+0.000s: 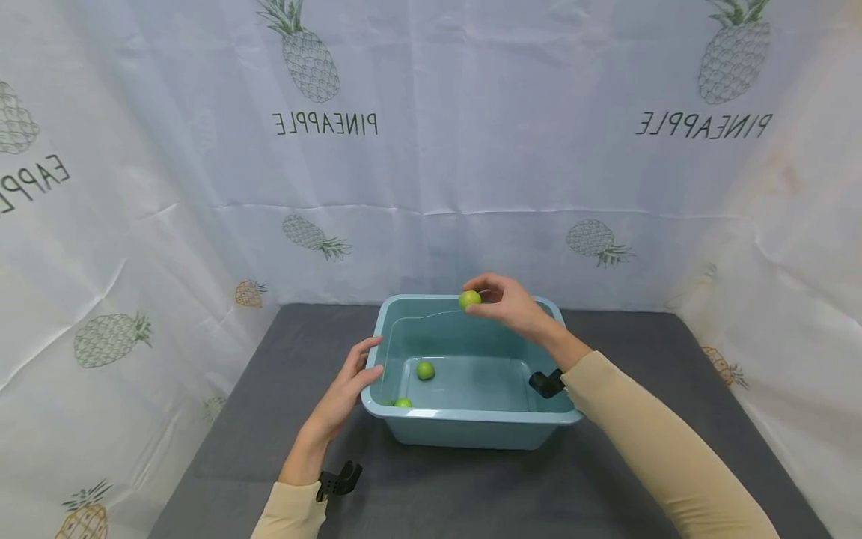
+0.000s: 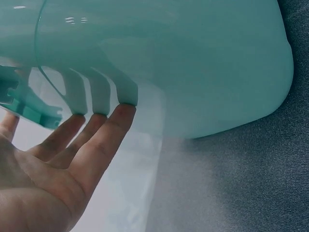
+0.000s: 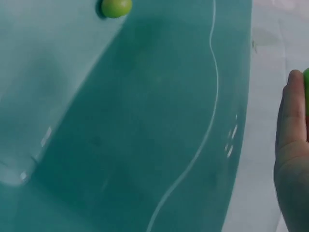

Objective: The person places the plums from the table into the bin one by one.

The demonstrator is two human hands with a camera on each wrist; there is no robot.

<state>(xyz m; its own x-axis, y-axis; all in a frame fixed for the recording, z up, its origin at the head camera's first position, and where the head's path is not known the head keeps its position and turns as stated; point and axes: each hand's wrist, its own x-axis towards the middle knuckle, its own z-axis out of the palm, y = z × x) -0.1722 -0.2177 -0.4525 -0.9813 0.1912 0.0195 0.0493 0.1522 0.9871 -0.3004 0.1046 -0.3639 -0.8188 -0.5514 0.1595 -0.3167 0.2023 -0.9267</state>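
Observation:
My right hand (image 1: 508, 303) pinches a round green lime (image 1: 470, 300) between fingers and thumb, above the far rim of a blue-green plastic basin (image 1: 471, 415). In the right wrist view, only an edge of that lime shows beside the fingers. Two more limes lie inside: one on the floor of the basin, a lime (image 1: 425, 370) left of centre, and a second lime (image 1: 402, 403) partly hidden by the near rim. My left hand (image 1: 340, 393) is at the basin's left side. Its extended fingertips (image 2: 126, 110) touch the outer wall in the left wrist view.
The basin stands on a table with a dark grey cloth (image 1: 438, 494). A white curtain (image 1: 471, 165) printed with pineapples hangs behind and at both sides. Black wrist straps (image 1: 340, 479) are on both forearms.

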